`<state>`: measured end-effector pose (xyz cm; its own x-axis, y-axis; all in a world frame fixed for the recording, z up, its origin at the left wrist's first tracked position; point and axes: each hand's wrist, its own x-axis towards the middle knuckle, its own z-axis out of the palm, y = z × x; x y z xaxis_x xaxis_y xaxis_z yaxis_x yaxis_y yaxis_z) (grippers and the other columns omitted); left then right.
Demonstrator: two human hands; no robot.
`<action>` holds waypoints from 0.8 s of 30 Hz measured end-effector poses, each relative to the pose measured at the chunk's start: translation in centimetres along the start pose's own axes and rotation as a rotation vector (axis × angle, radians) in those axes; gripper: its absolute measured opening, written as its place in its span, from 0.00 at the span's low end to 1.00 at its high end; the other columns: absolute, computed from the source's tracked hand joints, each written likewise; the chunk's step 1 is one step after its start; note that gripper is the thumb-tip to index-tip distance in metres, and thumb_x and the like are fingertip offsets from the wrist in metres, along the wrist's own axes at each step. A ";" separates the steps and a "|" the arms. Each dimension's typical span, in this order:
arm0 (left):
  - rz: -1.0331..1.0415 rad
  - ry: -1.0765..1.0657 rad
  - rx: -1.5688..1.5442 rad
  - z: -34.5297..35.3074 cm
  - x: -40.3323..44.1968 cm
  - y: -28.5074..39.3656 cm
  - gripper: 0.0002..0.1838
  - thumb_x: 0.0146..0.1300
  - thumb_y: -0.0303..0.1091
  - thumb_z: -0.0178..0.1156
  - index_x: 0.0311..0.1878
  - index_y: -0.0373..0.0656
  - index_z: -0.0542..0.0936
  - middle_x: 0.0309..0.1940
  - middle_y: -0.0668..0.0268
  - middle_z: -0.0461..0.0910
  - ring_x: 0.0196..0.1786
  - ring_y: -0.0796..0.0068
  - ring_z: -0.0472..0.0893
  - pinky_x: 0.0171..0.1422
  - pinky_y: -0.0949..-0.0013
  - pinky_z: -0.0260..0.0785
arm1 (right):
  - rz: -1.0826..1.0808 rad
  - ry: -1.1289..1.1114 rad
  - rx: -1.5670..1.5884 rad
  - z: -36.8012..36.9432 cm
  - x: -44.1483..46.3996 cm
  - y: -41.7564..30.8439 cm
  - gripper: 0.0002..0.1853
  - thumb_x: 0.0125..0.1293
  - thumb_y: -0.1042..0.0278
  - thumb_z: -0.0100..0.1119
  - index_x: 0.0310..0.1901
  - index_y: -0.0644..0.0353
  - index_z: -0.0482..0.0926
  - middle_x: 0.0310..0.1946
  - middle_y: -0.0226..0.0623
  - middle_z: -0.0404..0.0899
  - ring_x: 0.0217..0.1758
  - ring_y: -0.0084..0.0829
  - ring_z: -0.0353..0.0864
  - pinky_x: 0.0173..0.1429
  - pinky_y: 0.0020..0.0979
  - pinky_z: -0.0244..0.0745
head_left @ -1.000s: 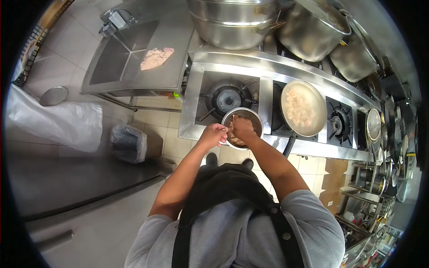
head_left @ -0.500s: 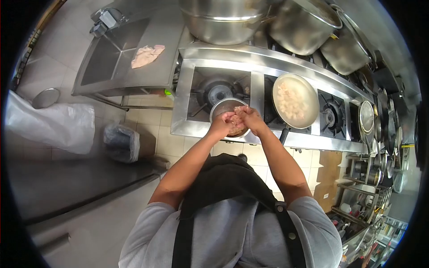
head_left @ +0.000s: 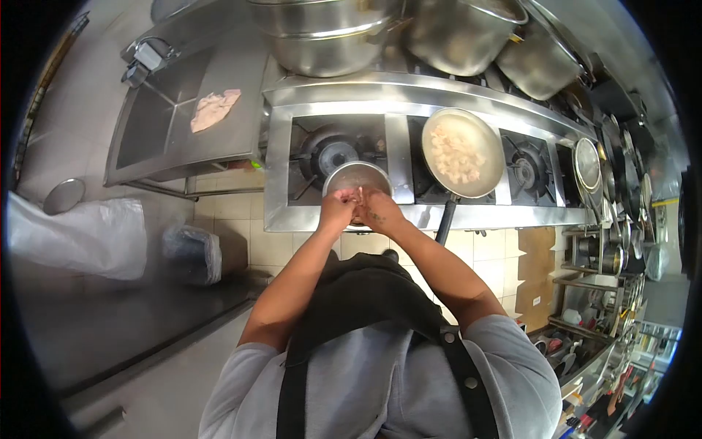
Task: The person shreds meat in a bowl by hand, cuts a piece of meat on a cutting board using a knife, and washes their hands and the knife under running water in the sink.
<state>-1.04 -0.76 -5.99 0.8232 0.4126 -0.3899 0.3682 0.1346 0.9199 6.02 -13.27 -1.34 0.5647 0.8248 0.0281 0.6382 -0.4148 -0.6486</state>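
A round steel bowl [head_left: 342, 174] sits at the front edge of the stove, beside the left burner. Both my hands are close together over its near side. My left hand [head_left: 337, 211] has its fingers bent in a pinch at the raw meat [head_left: 358, 199]. Facing it, my right hand [head_left: 382, 211] curls around the same meat, which is mostly hidden by the fingers. To the right, a pale-coated frying pan [head_left: 488, 150] rests on the middle burner. Pale meat pieces [head_left: 457, 155] lie spread in it, and its black handle points towards me.
Large steel pots [head_left: 329, 51] line the back of the stove. At the left stands a steel sink [head_left: 150, 132], with a pink cloth [head_left: 215, 110] on the counter beside it. Strainers [head_left: 586, 164] hang at the right. A lined bin [head_left: 191, 252] stands on the floor.
The view has shifted, so the stove sits further left. My hands have closed in over the bowl, and the meat that showed plainly between them is now mostly covered.
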 end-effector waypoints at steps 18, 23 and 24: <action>-0.096 -0.018 -0.061 -1.9 -2.9 2.9 0.14 0.64 0.33 0.54 0.51 0.38 0.74 0.41 0.63 0.80 0.39 0.77 0.80 0.38 0.75 0.72 | 0.514 0.320 -0.113 -12.7 1.1 15.0 0.17 0.55 0.61 0.60 0.37 0.69 0.77 0.36 0.55 0.79 0.43 0.52 0.79 0.47 0.41 0.73; -0.111 -0.031 -0.024 -2.5 -2.8 2.8 0.14 0.64 0.33 0.54 0.50 0.38 0.74 0.41 0.64 0.79 0.39 0.77 0.80 0.38 0.75 0.72 | 0.460 0.321 -0.198 -12.6 1.3 15.8 0.16 0.55 0.62 0.62 0.38 0.67 0.77 0.32 0.52 0.80 0.38 0.47 0.80 0.44 0.38 0.74; -0.102 -0.028 -0.054 -2.5 -2.9 3.2 0.13 0.64 0.32 0.54 0.50 0.38 0.74 0.41 0.64 0.79 0.39 0.77 0.80 0.37 0.75 0.72 | 0.416 0.407 -0.265 -12.2 1.5 15.9 0.15 0.54 0.62 0.64 0.37 0.66 0.76 0.29 0.48 0.80 0.35 0.43 0.81 0.42 0.36 0.74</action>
<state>-3.34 0.73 -1.85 0.7948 0.3689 -0.4818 0.4274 0.2232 0.8761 23.43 -23.29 -2.38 0.9135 0.3837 0.1352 0.4010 -0.7931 -0.4585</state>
